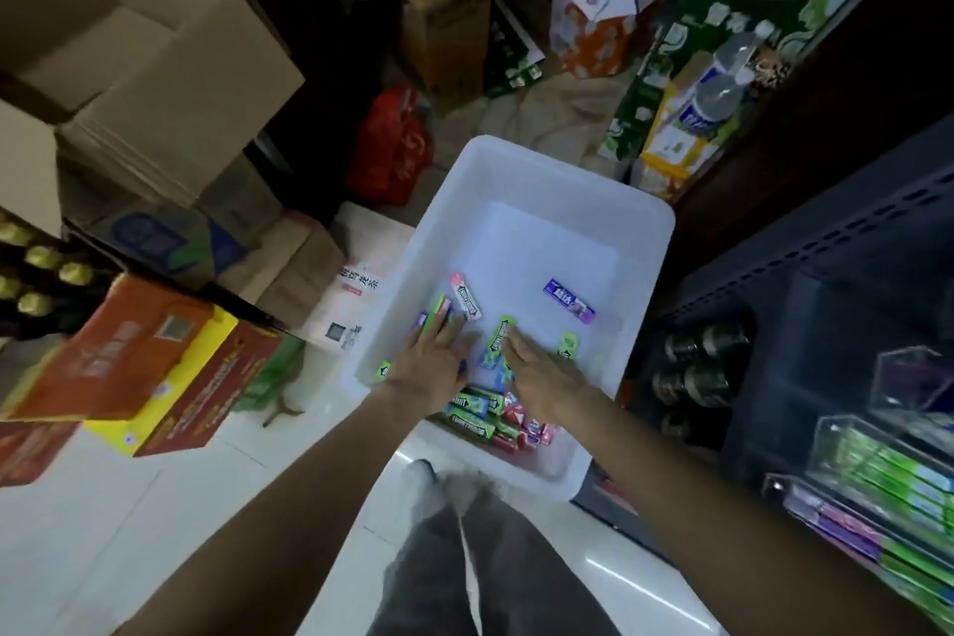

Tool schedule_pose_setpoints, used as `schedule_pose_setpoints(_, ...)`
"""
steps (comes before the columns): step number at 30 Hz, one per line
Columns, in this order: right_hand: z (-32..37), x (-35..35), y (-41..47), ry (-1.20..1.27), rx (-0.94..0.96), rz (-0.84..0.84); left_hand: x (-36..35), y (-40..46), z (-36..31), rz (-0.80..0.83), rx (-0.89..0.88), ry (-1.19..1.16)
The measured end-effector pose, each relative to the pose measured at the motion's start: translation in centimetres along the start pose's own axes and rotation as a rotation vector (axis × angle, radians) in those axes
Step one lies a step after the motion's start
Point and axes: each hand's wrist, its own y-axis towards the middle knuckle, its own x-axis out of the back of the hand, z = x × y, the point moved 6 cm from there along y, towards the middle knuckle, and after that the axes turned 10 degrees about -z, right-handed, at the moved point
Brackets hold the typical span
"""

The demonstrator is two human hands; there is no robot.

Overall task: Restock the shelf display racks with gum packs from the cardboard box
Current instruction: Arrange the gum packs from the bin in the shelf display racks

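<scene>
Two hands are down in the white plastic bin (640, 243) on the floor, left hand (431, 364) flat with fingers spread over green gum packs (439, 313), right hand (537, 377) with straight fingers touching a green pack (498, 338), a purple pack (568, 300) lying far right.
</scene>
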Motion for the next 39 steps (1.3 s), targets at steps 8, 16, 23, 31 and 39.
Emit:
schedule_pose_setpoints(8, -0.1, 1.8, 3.0, 0.217, -0.232, -0.253, 0.0, 3.0, 2.0, -0.137, -0.006, -0.154)
schedule_pose_setpoints(16, -0.2, 1.0, 4.2, 0.169, -0.248, -0.335, 0.3, 4.8, 2.5, -0.238, -0.141, -0.42)
schedule_pose_setpoints(23, -1.5, 2.5, 3.7, 0.391, -0.349, -0.525, 1.7, 5.9, 2.5, -0.349, -0.046, -0.584)
schedule_pose_setpoints(31, -1.9, 2.0, 3.5, 0.23, -0.638, -0.513, 0.5, 7.7, 2.8, -0.17, 0.144, -0.643)
schedule_pose_setpoints(39, -2.4, 2.1, 3.9, 0.251, -0.8, -0.388, -0.3, 8.8, 2.5, -0.132, 0.279, -0.587)
